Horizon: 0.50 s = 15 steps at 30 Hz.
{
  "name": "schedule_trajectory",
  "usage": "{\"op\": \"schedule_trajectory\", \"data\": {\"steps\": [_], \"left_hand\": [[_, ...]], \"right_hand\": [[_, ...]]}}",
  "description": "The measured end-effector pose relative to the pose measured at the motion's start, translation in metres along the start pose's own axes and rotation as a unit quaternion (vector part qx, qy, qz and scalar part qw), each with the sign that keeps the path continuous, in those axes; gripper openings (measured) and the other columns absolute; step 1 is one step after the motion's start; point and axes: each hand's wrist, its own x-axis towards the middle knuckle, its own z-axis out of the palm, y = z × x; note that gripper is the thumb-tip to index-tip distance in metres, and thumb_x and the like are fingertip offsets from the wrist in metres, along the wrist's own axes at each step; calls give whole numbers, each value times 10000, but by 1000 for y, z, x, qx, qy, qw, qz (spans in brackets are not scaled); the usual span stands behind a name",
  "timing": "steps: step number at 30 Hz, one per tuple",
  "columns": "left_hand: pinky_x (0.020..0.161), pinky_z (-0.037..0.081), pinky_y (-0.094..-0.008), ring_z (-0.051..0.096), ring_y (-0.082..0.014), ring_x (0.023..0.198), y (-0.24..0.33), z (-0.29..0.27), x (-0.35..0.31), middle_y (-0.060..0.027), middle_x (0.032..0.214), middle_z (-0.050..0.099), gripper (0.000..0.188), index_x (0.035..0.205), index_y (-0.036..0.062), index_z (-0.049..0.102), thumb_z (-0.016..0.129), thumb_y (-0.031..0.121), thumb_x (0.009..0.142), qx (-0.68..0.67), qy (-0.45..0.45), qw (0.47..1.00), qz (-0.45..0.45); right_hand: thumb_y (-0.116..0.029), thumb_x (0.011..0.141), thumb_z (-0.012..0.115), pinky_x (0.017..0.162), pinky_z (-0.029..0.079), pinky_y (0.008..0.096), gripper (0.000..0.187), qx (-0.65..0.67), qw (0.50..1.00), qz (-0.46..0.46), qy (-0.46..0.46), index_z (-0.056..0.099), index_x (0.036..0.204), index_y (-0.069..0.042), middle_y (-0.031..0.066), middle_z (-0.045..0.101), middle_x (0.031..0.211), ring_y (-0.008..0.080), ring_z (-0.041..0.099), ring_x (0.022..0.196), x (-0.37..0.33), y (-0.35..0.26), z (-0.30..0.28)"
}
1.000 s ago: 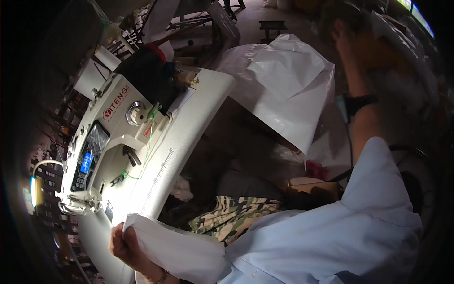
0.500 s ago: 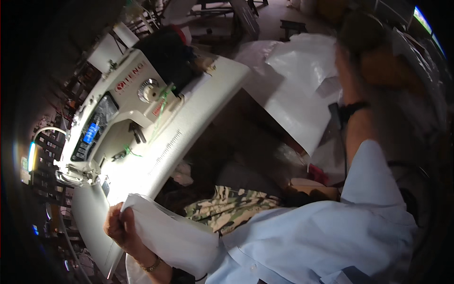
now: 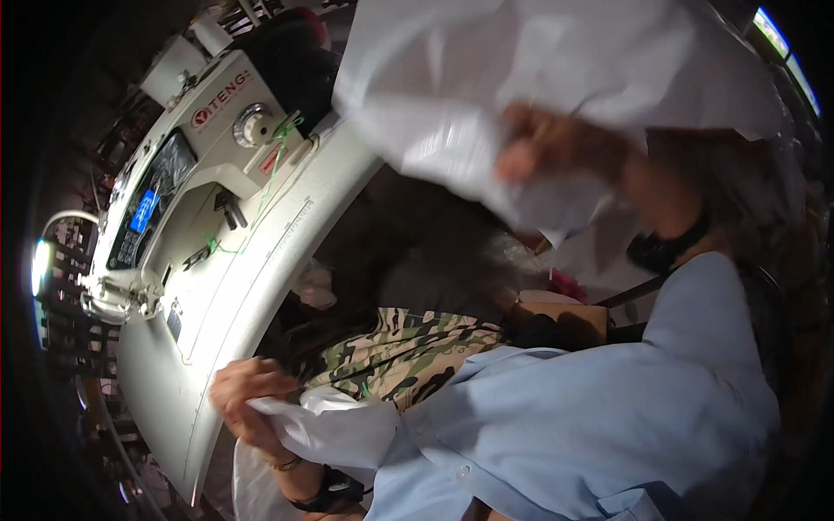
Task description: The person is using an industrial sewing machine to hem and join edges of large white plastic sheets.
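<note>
**Both hands on white cloth at the sewing machine**

The person's right hand (image 3: 556, 152) is raised high in the view, blurred, its fingers closed on a large sheet of white cloth (image 3: 556, 69) that spreads across the top of the picture. The left hand (image 3: 248, 399) sits low at the edge of the white table (image 3: 261, 286), fingers pinched shut on another bunch of white cloth (image 3: 334, 430) that trails toward the person's light blue shirt (image 3: 591, 425). A dark band circles each wrist. The sewing machine (image 3: 191, 174) stands on the table to the left, well apart from both hands. Camouflage trousers (image 3: 400, 356) show between the table and the shirt.
</note>
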Motion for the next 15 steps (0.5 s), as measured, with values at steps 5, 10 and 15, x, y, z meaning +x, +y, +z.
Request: {"op": "schedule_trajectory", "data": {"steps": [5, 10, 15], "left_hand": [[543, 457, -269, 577, -170, 500, 15, 50, 19, -122, 677, 656, 529, 1274, 28, 531, 626, -33, 756, 127, -197, 962, -142], [608, 488, -337, 623, -284, 605, 6, 62, 7, -137, 721, 627, 855, 1446, 123, 310, 629, -74, 677, 315, -250, 898, -177], [606, 496, -368, 626, -314, 680, -21, 65, 13, -114, 808, 646, 519, 1103, 86, 627, 637, -33, 598, 301, -253, 919, -31]], "right_hand": [[-203, 796, 715, 523, 423, 223, 182, 383, 872, 164, -257, 691, 845, -29, -24, 625, 693, 55, 543, 584, -20, 52, 113], [-219, 816, 704, 589, 436, 227, 216, 433, 839, 170, -281, 690, 865, -9, 1, 627, 734, 63, 559, 653, -31, 31, 137], [-266, 864, 660, 699, 448, 238, 272, 332, 839, 176, -393, 676, 948, -8, 17, 633, 816, 68, 568, 762, -35, 25, 155]]}}
